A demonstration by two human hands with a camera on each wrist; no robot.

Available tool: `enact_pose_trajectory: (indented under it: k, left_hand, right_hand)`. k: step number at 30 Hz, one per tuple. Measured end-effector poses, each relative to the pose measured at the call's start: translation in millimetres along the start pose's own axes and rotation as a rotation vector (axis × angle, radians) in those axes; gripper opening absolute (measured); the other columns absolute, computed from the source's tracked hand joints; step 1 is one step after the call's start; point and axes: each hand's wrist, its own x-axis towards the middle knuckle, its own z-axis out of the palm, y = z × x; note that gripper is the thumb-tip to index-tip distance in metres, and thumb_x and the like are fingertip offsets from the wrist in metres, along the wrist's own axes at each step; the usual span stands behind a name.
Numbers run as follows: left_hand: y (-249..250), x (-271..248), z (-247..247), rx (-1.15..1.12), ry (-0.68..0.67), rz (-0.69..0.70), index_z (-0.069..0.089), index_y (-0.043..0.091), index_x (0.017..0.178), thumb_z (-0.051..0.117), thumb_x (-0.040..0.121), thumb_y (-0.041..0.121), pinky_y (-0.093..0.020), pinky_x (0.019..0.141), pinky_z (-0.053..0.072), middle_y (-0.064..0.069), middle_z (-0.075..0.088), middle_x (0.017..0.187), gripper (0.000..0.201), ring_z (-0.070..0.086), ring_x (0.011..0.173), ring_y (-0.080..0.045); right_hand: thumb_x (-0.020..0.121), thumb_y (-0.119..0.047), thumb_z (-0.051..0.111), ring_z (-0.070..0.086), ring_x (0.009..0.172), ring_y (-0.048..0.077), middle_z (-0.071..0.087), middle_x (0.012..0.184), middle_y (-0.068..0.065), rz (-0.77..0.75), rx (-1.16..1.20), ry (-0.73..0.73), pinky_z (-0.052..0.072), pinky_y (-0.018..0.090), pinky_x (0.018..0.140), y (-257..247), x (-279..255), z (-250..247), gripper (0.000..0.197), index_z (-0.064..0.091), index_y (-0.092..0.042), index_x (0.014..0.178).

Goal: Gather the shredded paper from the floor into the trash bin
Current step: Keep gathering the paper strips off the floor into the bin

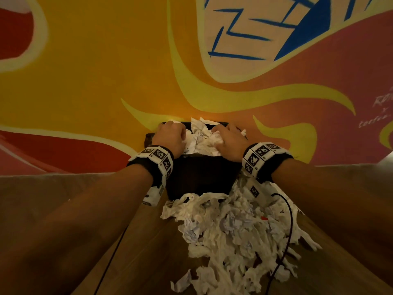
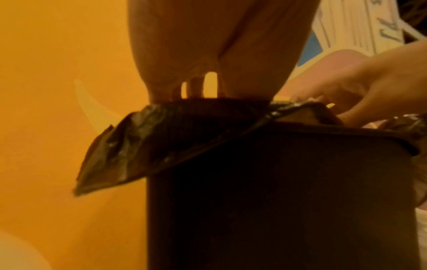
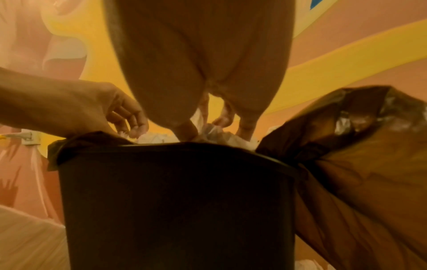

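A dark trash bin (image 1: 200, 177) with a black liner (image 2: 138, 142) stands against the wall, heaped with white shredded paper (image 1: 200, 137). My left hand (image 1: 170, 133) is over the bin's left side, its fingers loosely bent and their tips touching the paper. My right hand (image 1: 229, 139) is over the right side. In the right wrist view its thumb and fingers pinch a wad of the paper (image 3: 221, 135) just above the rim. A large pile of shredded paper (image 1: 234, 237) lies on the floor in front of the bin.
A painted orange, yellow and pink wall (image 1: 106, 71) rises right behind the bin. The floor (image 1: 63, 209) is brown wood. A black cable (image 1: 285, 241) trails from my right wrist across the pile. A loose flap of liner (image 3: 358, 155) sticks out at the bin's right.
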Motion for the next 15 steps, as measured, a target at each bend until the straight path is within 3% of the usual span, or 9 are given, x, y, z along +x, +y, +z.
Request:
enact_pose_trajectory:
  k: [4,5,7,8,10,12,13,15]
  left_hand:
    - [11,0,-2,-0.014,-0.115,-0.003,0.071,0.011,0.094,0.061,0.087,0.007,-0.044,0.083,0.056,-0.015,0.065,0.108,0.013,0.061,0.098,-0.034]
    - [14,0,-1,-0.009,-0.142,0.008,0.072,0.009,0.097,0.059,0.089,0.009,-0.044,0.083,0.056,-0.016,0.065,0.109,0.015,0.062,0.096,-0.035]
    - [19,-3,0,-0.007,-0.189,0.044,0.071,0.005,0.096,0.053,0.094,0.017,-0.04,0.071,0.056,-0.016,0.065,0.101,0.022,0.062,0.087,-0.034]
    - [20,-5,1,-0.008,-0.215,0.07,0.067,0.003,0.088,0.049,0.095,0.022,-0.034,0.061,0.051,-0.015,0.063,0.091,0.027,0.06,0.079,-0.032]
    - [24,-9,2,0.002,-0.289,0.107,0.055,0.006,0.075,0.039,0.097,0.029,-0.029,0.055,0.037,-0.013,0.055,0.08,0.036,0.054,0.073,-0.028]
    - [27,-11,4,0.068,-0.411,0.118,0.051,0.014,0.077,0.029,0.1,0.036,-0.031,0.068,0.036,-0.012,0.055,0.091,0.038,0.051,0.083,-0.027]
    - [28,-11,5,0.099,-0.474,0.11,0.049,0.017,0.081,0.023,0.101,0.038,-0.033,0.075,0.035,-0.013,0.054,0.1,0.039,0.049,0.087,-0.026]
    - [31,-9,7,0.137,-0.57,0.069,0.046,0.018,0.098,0.015,0.102,0.042,-0.036,0.084,0.033,-0.016,0.053,0.121,0.039,0.048,0.096,-0.028]
  right_hand:
    - [0.087,-0.029,0.065,0.049,0.087,0.024,0.064,0.097,0.004,-0.077,-0.176,0.23,0.022,0.034,0.08,-1,-6,-10,0.015,0.067,-0.019,0.099]
    - [0.087,-0.029,0.066,0.052,0.085,0.023,0.068,0.094,0.004,-0.087,-0.214,0.238,0.023,0.033,0.08,-2,-6,-12,0.015,0.072,-0.018,0.095]
    - [0.089,-0.023,0.065,0.062,0.09,0.024,0.072,0.1,0.007,-0.045,-0.142,0.135,0.041,0.03,0.084,-4,-7,-13,0.017,0.074,-0.013,0.099]
    - [0.091,-0.021,0.062,0.063,0.091,0.025,0.07,0.103,0.01,-0.017,-0.108,0.074,0.048,0.031,0.082,-6,-9,-13,0.019,0.073,-0.012,0.103]
    - [0.093,-0.024,0.052,0.061,0.081,0.028,0.066,0.094,0.012,-0.018,-0.092,-0.011,0.049,0.031,0.07,-12,-13,-10,0.023,0.072,-0.014,0.098]
    - [0.095,-0.03,0.042,0.05,0.065,0.025,0.056,0.074,0.01,-0.049,-0.074,-0.087,0.039,0.031,0.059,-18,-17,-6,0.033,0.061,-0.014,0.074]
    - [0.098,-0.033,0.035,0.047,0.064,0.024,0.052,0.07,0.008,-0.054,-0.077,-0.144,0.037,0.031,0.058,-21,-20,-4,0.038,0.051,-0.014,0.069]
    - [0.102,-0.034,0.021,0.052,0.077,0.025,0.057,0.086,0.009,-0.066,-0.155,-0.298,0.042,0.035,0.068,-25,-20,-3,0.039,0.047,-0.019,0.078]
